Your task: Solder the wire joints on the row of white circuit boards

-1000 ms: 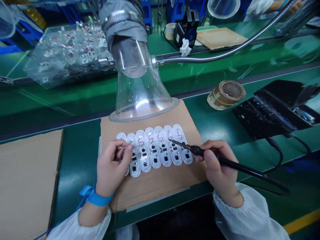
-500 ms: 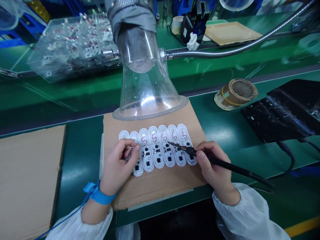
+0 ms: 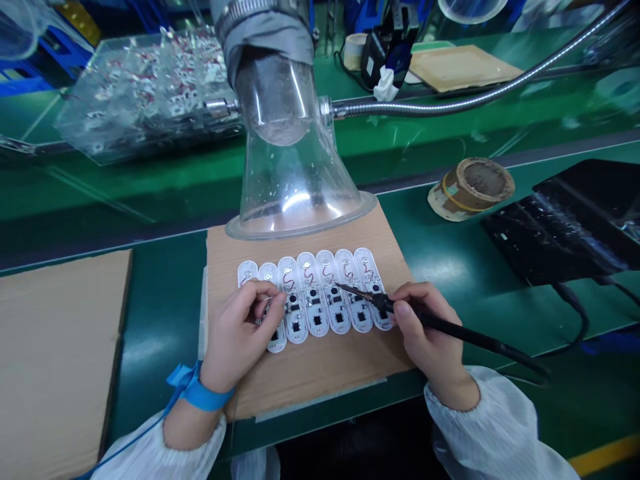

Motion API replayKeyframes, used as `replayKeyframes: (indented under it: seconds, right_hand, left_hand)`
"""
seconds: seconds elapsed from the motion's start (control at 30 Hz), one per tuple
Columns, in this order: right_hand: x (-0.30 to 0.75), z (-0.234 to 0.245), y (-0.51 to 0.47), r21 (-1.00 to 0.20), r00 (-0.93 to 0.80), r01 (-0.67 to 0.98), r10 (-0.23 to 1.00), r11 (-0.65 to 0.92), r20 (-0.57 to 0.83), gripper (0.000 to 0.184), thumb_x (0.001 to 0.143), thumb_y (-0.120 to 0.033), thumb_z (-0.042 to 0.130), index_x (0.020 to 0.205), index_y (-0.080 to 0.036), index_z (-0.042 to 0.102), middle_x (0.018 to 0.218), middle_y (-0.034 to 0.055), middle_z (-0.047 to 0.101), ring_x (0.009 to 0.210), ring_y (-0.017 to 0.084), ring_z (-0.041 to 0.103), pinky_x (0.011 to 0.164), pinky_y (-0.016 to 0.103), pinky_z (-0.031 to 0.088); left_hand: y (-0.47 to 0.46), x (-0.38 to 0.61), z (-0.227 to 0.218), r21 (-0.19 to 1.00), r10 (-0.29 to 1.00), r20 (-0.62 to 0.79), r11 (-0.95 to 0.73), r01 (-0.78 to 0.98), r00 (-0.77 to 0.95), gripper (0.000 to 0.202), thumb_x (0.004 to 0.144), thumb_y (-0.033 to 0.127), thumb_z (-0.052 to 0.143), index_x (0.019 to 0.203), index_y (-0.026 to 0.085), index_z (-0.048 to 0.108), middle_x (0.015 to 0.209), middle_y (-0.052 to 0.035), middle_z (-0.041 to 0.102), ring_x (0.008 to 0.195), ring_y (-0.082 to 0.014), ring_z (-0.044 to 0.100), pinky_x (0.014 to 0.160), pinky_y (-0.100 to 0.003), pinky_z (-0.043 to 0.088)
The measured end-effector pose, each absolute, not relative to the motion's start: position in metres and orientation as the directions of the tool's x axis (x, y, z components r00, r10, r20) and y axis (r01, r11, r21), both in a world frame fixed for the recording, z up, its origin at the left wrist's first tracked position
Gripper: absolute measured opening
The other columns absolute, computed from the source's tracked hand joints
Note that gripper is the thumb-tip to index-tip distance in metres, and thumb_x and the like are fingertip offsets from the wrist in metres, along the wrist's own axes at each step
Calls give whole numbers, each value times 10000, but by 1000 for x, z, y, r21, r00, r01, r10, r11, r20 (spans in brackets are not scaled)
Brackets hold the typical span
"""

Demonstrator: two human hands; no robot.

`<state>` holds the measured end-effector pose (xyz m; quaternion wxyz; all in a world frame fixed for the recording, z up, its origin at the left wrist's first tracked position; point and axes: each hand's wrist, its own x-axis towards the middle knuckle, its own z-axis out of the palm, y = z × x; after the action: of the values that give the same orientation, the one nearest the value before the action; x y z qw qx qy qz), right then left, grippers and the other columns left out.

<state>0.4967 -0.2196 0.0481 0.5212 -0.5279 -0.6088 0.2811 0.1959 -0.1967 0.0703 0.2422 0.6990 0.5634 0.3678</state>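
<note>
My right hand (image 3: 434, 347) grips a black soldering iron (image 3: 480, 342) like a pen. Its tip rests at or just above one of the white oval circuit boards (image 3: 317, 321), near a thin red wire. Several such boards lie side by side in a slightly tilted row on a cardboard sheet (image 3: 330, 360), each with black chips and a red wire. My left hand (image 3: 240, 330) pinches a fine solder wire (image 3: 309, 288), which runs over the boards towards the iron's tip. That hand covers part of the leftmost boards.
A clear fume-extractor hood (image 3: 295, 173) hangs low behind the boards. Right of it stand a round tub (image 3: 470, 190) and a black case (image 3: 575, 220). A clear tray (image 3: 100, 143) of parts sits at the back left, and another cardboard sheet (image 3: 55, 360) lies at left.
The fingers of my left hand have shifted slightly to the right, closer to the iron's tip. My right hand and the iron stay almost where they were.
</note>
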Motion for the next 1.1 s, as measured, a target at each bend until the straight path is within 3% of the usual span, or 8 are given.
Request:
replayKeyframes:
  seconds: [0.17, 0.4, 0.63, 0.8, 1.1]
  right_hand:
    - [497, 47, -219, -925, 167, 256, 929, 281, 329, 138, 1102, -335, 709, 1005, -237, 705, 761, -14, 674, 583, 126, 622, 535, 226, 515]
    - [498, 46, -221, -880, 54, 379, 942, 287, 331, 24, 1081, -283, 729, 1071, -261, 732, 832, -11, 734, 582, 129, 667, 525, 225, 521]
    - [497, 48, -217, -864, -11, 398, 943, 308, 331, 24, 1069, -277, 733, 1076, -266, 714, 800, -32, 727, 608, 121, 688, 552, 198, 546]
    - [496, 51, -216, -844, -16, 421, 933, 332, 359, 32, 1052, -248, 737, 1071, -264, 717, 887, -23, 756, 679, 110, 721, 627, 184, 584]
    - [498, 45, -217, -879, 30, 353, 935, 320, 352, 39, 1066, -294, 750, 1078, -259, 738, 849, -11, 746, 639, 122, 707, 584, 201, 572]
  left_hand:
    - [-196, 194, 73, 747, 964, 261, -239, 620, 57, 83, 1029, 201, 674, 950, 225, 661, 683, 76, 419, 599, -112, 480, 594, -236, 410]
    - [-195, 193, 71, 748, 967, 246, -231, 622, 64, 94, 1039, 210, 670, 949, 226, 646, 690, 80, 404, 601, -106, 471, 594, -239, 399]
    - [-195, 193, 69, 731, 961, 258, -259, 631, 96, 95, 1045, 190, 663, 959, 224, 643, 687, 85, 418, 589, -96, 464, 579, -228, 391]
    - [-195, 194, 69, 698, 948, 281, -308, 646, 149, 106, 1050, 176, 669, 958, 220, 637, 686, 84, 443, 587, -98, 467, 579, -235, 385]
    - [-194, 186, 87, 600, 887, 411, -436, 670, 209, 119, 1063, 109, 624, 1021, 220, 627, 760, 65, 476, 645, -100, 489, 627, -239, 408]
